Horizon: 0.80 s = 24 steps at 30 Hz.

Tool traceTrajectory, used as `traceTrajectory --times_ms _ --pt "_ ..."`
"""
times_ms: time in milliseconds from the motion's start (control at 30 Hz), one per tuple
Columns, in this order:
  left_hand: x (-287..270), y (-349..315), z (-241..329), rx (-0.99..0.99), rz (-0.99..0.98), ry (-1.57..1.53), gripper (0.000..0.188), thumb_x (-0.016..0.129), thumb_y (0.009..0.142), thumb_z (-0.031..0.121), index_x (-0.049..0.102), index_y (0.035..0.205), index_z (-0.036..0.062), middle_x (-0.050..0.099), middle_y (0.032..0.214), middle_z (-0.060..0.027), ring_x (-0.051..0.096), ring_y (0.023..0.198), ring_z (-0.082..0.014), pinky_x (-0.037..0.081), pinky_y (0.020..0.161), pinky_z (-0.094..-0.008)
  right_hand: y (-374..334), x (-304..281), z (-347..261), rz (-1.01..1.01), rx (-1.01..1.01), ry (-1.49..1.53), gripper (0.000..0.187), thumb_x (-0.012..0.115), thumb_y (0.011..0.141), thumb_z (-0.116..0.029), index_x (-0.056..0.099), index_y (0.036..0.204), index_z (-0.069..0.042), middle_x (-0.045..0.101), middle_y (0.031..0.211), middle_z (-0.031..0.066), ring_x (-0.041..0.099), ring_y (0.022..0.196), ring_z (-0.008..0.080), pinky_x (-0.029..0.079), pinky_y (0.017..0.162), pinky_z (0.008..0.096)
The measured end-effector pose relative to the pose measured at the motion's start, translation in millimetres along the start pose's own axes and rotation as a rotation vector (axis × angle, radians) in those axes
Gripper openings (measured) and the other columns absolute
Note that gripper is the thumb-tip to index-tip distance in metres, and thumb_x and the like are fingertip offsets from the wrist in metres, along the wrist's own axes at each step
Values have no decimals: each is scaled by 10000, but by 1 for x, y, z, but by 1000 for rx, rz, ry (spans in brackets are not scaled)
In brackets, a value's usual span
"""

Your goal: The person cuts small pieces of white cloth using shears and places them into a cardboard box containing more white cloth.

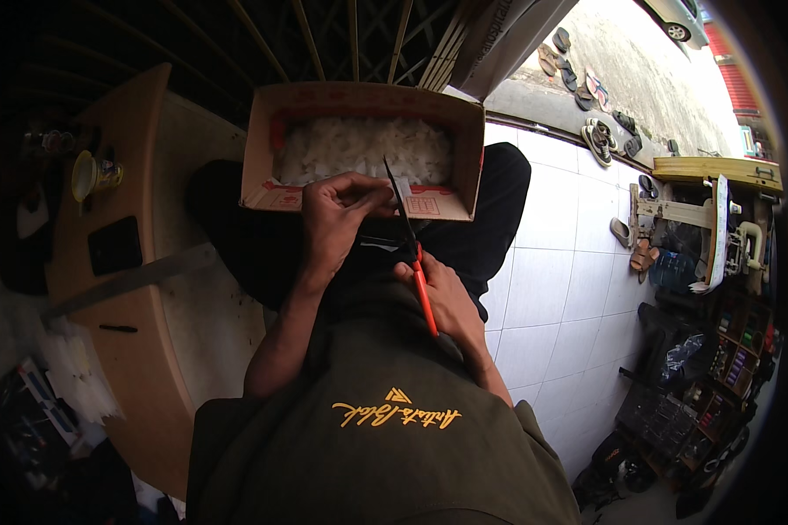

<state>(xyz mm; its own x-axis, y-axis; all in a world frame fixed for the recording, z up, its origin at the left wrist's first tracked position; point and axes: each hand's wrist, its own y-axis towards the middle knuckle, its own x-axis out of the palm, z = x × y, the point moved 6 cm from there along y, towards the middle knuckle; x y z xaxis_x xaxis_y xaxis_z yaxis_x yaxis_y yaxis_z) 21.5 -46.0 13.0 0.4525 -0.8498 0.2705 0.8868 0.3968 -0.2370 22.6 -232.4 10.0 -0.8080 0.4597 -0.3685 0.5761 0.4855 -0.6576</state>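
An open cardboard box (276, 194) sits across my lap, filled with a heap of small white feather-like pieces (368, 149). Over its near edge, my left hand (337, 206) is closed in a pinch, with a small whitish piece (400, 187) at its fingertips, partly hidden by the fingers and blades. My right hand (446, 297) grips scissors (424, 293) with orange-red handles. Their dark blades point away from me, up over the box, close beside the left fingertips. Whether the blades touch the piece, I cannot tell.
On the left stands a wooden table (153, 367) with a yellow cup (96, 175), a dark flat tablet-like object (115, 246) and a long flat strip (140, 278). Shoes (598, 140) line the doorway at upper right. A sewing machine (749, 245) and racks of small items stand at right.
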Motion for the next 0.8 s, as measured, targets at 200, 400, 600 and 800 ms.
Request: traceTrajectory --times_ms 200,400,600,800 --pt "-2 1 -3 -41 31 -26 123 699 879 -6 682 984 -67 722 896 -133 718 778 -175 620 723 -281 0 -3 -4 52 -18 -7 711 628 863 -606 576 755 95 554 625 255 618 701 426 460 699 474" --pt "-1 0 1 -62 -15 30 160 696 884 10 662 1016 -73 715 903 -139 721 772 -184 617 734 -271 1 -3 -3 42 -7 -6 710 613 878 -601 578 770 100 558 626 247 611 679 423 461 683 463" --pt "-2 1 11 31 53 -92 182 691 892 10 654 1056 -62 699 947 -128 712 859 -160 610 771 -267 1 5 5 -35 -46 53 671 492 954 -576 586 913 88 601 757 296 613 799 464 457 738 482" --pt "-3 0 7 44 30 -101 176 685 895 9 671 1063 -41 713 915 -101 704 842 -149 582 750 -251 0 16 7 -78 -138 31 642 400 995 -549 463 1208 53 624 873 327 598 884 508 443 774 513"
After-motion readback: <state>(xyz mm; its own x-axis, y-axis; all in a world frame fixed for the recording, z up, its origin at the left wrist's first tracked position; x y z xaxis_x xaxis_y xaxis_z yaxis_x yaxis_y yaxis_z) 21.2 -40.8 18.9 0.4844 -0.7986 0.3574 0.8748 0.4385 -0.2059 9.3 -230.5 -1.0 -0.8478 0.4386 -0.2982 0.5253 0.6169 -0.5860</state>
